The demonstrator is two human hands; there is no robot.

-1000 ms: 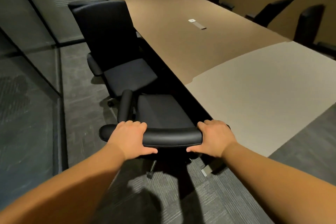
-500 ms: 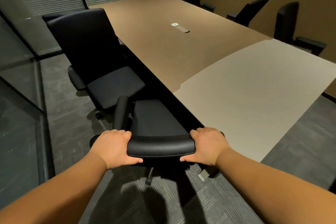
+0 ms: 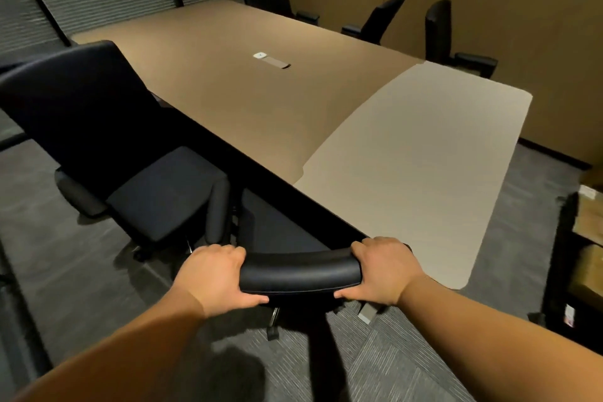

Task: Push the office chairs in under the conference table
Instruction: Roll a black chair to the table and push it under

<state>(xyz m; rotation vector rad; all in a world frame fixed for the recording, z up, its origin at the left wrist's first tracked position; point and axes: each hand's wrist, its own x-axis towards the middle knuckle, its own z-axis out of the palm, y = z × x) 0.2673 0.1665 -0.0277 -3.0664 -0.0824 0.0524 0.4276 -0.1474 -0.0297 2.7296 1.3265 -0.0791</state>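
Note:
A black office chair (image 3: 300, 271) stands right in front of me at the near left edge of the long conference table (image 3: 408, 157). My left hand (image 3: 215, 274) grips the left end of its backrest top and my right hand (image 3: 381, 268) grips the right end. Its seat reaches partly under the dark table edge. A second black chair (image 3: 98, 127) stands just beyond it on the left, pulled out from the table and turned at an angle, its armrest close to the first chair's seat.
Three more black chairs (image 3: 440, 33) stand along the far and right sides of the table. A small white device and a cable hatch (image 3: 270, 59) sit mid-table. A glass wall runs on the left; a dark shelf with boxes (image 3: 584, 238) is at right. Grey carpet all around.
The view has swung to the right, bringing the shelf at the right into sight. The chair in my hands has slid a little further under the table edge. Both hands keep their grip.

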